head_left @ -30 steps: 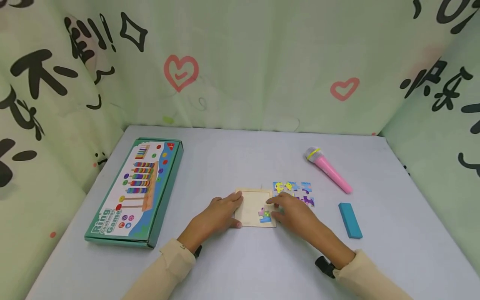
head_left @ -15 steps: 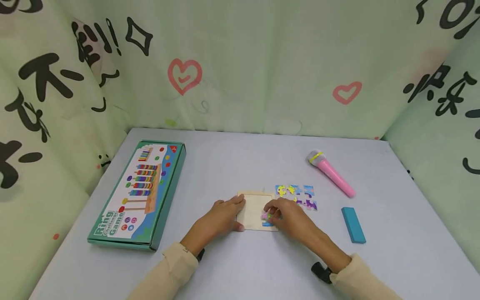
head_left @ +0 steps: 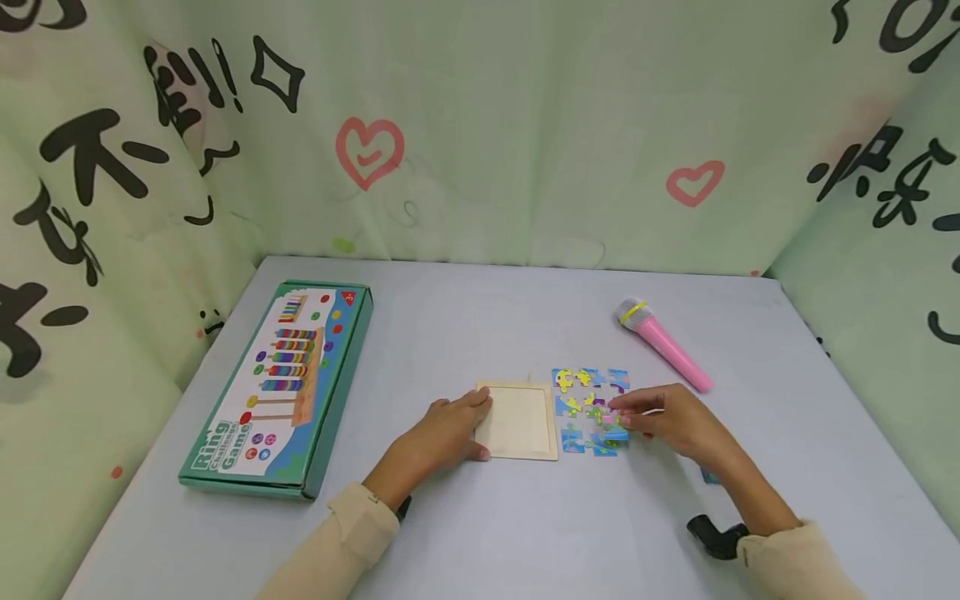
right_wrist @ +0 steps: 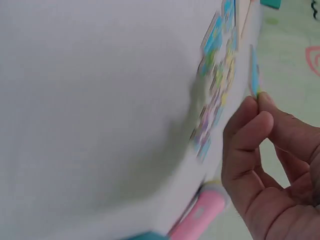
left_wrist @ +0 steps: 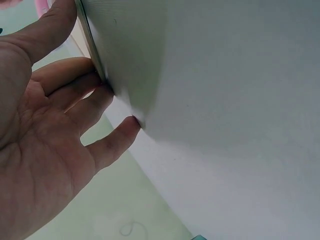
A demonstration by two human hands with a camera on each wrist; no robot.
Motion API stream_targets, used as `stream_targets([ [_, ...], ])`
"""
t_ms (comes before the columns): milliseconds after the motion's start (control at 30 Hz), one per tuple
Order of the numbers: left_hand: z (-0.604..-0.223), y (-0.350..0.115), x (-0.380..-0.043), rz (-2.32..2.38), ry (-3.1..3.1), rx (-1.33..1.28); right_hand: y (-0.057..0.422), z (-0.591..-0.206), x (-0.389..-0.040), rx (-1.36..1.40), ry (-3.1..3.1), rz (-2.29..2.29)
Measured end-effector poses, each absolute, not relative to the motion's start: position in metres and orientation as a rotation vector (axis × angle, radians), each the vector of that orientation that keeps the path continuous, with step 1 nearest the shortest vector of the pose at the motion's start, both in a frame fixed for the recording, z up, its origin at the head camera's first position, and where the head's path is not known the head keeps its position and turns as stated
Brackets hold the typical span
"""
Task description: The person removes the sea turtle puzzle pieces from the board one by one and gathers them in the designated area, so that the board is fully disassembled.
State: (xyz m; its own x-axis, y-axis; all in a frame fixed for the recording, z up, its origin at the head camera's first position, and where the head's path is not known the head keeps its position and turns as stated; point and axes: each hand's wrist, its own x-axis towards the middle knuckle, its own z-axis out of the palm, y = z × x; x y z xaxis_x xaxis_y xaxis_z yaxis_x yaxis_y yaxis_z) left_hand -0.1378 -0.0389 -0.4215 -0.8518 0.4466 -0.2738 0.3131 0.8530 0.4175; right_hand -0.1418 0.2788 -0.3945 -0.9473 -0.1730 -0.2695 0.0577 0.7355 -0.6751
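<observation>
A shallow square wooden puzzle tray (head_left: 517, 422) lies on the table in the head view. My left hand (head_left: 444, 433) rests at its left side, the thumb near the lower left corner and fingers at the upper one. In the left wrist view, fingertips of the left hand (left_wrist: 55, 120) touch the edge of the tray. My right hand (head_left: 678, 423) pinches a jigsaw piece (head_left: 617, 434) between thumb and fingertips. The right wrist view has this jigsaw piece (right_wrist: 254, 70) edge-on, raised off the table. Several loose jigsaw pieces (head_left: 573, 442) lie just right of the tray, partly behind the held one.
A green-edged ring game box (head_left: 281, 392) lies on the left. At the right are a pink toy microphone (head_left: 667, 346) and a teal block (head_left: 709, 477), mostly hidden by my right arm. Printed curtains (head_left: 525, 133) surround the table (head_left: 450, 317).
My right hand has picked up the jigsaw piece from inside the tray and moved right with it, over the loose pieces. My left hand keeps its place at the tray.
</observation>
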Motion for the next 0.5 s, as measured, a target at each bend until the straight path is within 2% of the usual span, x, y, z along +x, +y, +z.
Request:
stream_targets([
  [233, -0.422, -0.041, -0.138, 0.527, 2.656, 0.567, 0.307, -0.401, -0.136, -0.073, 2.595, -0.963],
  [500, -0.423, -0.044, -0.138, 0.534, 2.658, 0.578, 0.298, -0.409, -0.134, -0.107, 2.687, -0.872],
])
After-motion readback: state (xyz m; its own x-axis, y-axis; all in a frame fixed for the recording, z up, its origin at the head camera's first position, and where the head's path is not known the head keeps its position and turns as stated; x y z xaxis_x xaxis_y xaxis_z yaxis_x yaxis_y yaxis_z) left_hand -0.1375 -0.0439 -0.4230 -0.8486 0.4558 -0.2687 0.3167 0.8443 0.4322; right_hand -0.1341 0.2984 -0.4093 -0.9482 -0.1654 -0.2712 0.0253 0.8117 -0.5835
